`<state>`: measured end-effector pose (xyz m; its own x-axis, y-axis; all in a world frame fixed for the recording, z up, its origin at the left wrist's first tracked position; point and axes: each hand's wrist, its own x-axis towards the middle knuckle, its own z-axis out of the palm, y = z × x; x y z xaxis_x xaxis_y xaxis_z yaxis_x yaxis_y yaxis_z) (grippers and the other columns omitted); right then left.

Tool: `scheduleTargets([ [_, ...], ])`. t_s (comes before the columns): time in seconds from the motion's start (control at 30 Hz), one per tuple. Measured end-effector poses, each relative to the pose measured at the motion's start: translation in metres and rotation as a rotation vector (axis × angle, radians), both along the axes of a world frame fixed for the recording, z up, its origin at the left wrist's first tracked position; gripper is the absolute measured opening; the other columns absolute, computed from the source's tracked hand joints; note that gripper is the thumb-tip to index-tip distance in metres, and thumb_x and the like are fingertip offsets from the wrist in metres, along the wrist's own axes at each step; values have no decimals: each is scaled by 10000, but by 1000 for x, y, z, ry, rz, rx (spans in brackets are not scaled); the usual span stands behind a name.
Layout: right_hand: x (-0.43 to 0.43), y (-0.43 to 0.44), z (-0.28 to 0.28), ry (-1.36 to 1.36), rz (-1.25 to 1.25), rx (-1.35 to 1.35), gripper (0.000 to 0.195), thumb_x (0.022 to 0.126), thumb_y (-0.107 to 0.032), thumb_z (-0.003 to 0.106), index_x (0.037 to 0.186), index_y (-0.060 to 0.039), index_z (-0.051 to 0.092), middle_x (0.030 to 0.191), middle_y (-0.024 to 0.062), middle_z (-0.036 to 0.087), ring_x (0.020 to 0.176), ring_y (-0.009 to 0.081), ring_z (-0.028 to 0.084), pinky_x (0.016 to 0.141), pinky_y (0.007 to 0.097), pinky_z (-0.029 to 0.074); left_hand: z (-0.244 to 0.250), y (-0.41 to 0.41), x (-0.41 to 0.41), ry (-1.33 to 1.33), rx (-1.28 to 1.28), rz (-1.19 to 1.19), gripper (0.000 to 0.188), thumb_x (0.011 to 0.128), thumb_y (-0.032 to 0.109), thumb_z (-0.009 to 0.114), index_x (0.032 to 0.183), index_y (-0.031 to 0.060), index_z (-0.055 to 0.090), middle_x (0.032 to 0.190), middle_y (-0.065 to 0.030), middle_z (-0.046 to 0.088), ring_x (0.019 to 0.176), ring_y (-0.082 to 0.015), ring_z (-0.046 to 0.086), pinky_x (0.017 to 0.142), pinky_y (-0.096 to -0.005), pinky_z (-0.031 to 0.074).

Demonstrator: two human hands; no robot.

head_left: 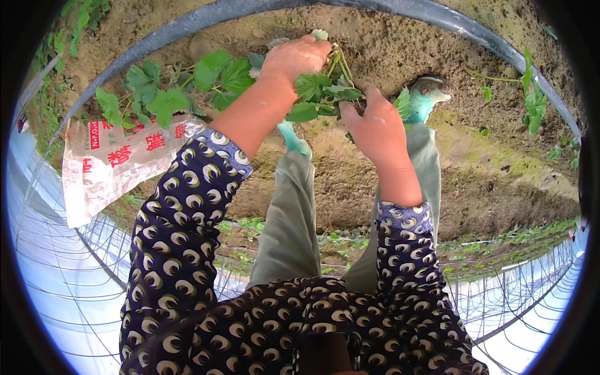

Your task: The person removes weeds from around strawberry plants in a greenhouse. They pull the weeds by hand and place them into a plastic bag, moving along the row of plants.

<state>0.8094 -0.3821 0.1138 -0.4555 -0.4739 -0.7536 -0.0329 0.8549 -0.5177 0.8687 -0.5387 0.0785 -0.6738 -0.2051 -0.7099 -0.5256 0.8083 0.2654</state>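
Note:
My right hand has its thumb and fingers around the lower part of a leafy strawberry seedling, whose toothed green leaves spread between my hands. My left hand is beyond it, back of the hand up and fingers curled down close to the soil. A small leaf shows at its fingertips, and thin stems rise beside it. What the left fingers enclose is hidden. More strawberry plants lie to the left of my left forearm, partly over a white plastic bag with red printing.
A dark hose curves across the soil beyond my hands. My feet, in turquoise footwear, stand on bare soil. Small plants grow at right. Rows of plants and a greenhouse frame appear behind me.

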Motion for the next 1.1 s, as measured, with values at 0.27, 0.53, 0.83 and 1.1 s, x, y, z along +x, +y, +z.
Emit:
scheduleTargets([
  [0.27, -1, -2, 4, -41, -18, 9, 423, 754, -245, 584, 1106, -17, 531, 803, 208, 627, 771, 354, 611, 692, 427, 477, -18, -1, -25, 8, -118, -339, 227, 730, 117, 571, 947, 52, 594, 1032, -118, 583, 954, -280, 591, 780, -381, 497],
  [0.53, -6, -2, 6, -78, 2, 43, 439, 755, -243, 575, 1132, -27, 519, 790, 206, 628, 767, 356, 610, 701, 434, 474, 21, -57, -73, 376, -240, -184, 120, 822, 146, 562, 902, 56, 570, 750, -96, 605, 679, -199, 573, 610, -319, 464],
  [0.83, -3, -6, 11, -77, 77, -85, 528, 745, -244, 576, 1237, -104, 444, 803, 184, 631, 773, 359, 604, 696, 438, 474, 0, 5, 42, 176, 32, -11, 341, 778, 212, 576, 1099, 131, 491, 1013, -108, 591, 926, -284, 569, 732, -374, 481],
  [1.1, 4, 0, 10, -178, 234, -18, 479, 755, -269, 552, 1194, -95, 472, 854, 193, 627, 821, 364, 595, 720, 460, 466, -31, 33, 32, 151, -182, 143, 270, 765, 207, 557, 1023, 129, 560, 934, -99, 628, 853, -291, 593, 715, -363, 482],
])
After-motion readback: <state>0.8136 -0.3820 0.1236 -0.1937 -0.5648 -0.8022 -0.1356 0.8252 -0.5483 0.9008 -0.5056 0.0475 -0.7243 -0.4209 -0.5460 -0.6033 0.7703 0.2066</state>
